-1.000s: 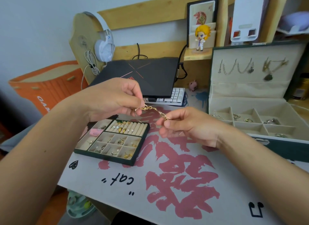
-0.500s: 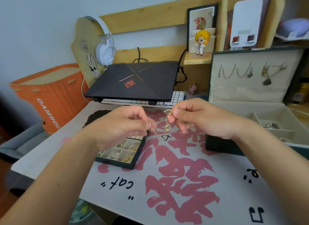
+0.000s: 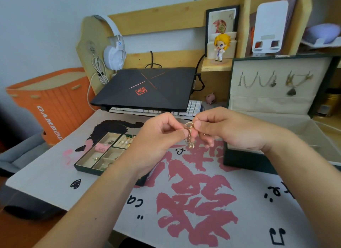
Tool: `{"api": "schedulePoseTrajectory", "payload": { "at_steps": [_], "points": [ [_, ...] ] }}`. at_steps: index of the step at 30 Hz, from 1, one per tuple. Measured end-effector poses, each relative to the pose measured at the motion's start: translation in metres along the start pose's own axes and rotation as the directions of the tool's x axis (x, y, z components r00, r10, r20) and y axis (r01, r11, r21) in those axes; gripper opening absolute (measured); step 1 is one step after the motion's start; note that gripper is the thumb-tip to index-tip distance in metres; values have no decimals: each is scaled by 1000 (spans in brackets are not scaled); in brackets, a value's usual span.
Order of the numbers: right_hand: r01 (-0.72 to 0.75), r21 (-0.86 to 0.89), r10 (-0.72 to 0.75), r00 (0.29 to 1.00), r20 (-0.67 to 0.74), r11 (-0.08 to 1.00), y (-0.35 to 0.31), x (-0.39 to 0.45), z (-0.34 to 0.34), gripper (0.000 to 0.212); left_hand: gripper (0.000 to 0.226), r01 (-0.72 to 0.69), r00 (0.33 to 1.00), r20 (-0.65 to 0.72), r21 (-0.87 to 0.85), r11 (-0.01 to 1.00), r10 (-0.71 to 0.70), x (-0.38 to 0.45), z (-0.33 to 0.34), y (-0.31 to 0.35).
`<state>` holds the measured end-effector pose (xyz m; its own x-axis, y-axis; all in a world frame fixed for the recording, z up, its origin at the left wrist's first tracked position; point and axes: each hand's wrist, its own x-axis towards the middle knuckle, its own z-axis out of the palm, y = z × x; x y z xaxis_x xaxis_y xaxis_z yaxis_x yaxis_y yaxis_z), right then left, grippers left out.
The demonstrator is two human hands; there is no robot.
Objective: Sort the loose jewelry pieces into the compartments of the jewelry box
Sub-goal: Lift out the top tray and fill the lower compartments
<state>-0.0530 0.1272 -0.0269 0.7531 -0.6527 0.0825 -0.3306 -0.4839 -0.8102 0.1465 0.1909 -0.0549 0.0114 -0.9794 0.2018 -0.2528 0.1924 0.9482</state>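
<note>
hands, left [image 3: 156,142] and right [image 3: 227,131], pinch gold chain [image 3: 189,135] above desk mat [image 3: 184,201].

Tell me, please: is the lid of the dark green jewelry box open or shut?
Open. The lid of the dark green jewelry box stands upright, showing its beige lining with hanging necklaces.

I see the tray [image 3: 88,160] on the table [image 3: 46,179] at left, the box [image 3: 239,161] at right, the laptop [image 3: 147,89] behind, my hands between them.
</note>
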Motion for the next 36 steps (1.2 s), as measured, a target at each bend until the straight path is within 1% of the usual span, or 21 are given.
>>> {"api": "schedulePoseTrajectory", "payload": {
  "at_steps": [6,11,13,16,19,20,21,22,24,26,29,34,36],
  "points": [
    [-6,-48,6,1000,2,999,-2,0,2,32,10,39,999,22,-9,999,-39,2,-2,0],
    [-31,-44,34,998,59,999,-1,-2,1,30,11,71,997,-16,-201,977,-76,5,-2,0],
    [-44,-88,52,994,100,995,-1,-2,3,30,12,80,996,-22,-245,966,-88,6,-3,0],
    [-63,-186,92,984,152,981,1,-2,3,29,12,93,992,-60,-252,963,-111,9,-5,-1],
    [-92,-185,117,984,133,979,4,-2,0,30,14,112,986,-98,-210,971,-135,9,-9,-4],
    [-95,-174,117,985,124,980,4,-2,-1,30,14,120,985,-103,-175,977,-140,9,-10,-5],
    [-94,-162,115,986,121,982,5,-2,-1,31,13,129,984,-111,-101,987,-140,9,-12,-7],
    [-92,-146,110,986,121,985,6,-2,-2,31,12,138,984,-118,9,990,-136,9,-14,-7],
    [-101,-108,114,986,118,989,9,-2,-4,30,10,155,984,-125,206,966,-131,8,-16,-7],
    [-116,-75,124,986,111,990,12,-2,-7,30,8,161,984,-115,282,946,-133,7,-18,-6],
    [-122,-57,127,986,105,991,16,-2,-11,31,8,165,985,-11,349,923,-172,6,-20,-4],
    [-126,-56,132,984,122,990,16,-6,-19,32,9,171,940,140,594,786,-311,22,-10,-17],
    [-119,-52,125,982,140,992,15,-7,-21,33,10,177,931,134,647,741,-340,35,-6,-26]
  ]
}}
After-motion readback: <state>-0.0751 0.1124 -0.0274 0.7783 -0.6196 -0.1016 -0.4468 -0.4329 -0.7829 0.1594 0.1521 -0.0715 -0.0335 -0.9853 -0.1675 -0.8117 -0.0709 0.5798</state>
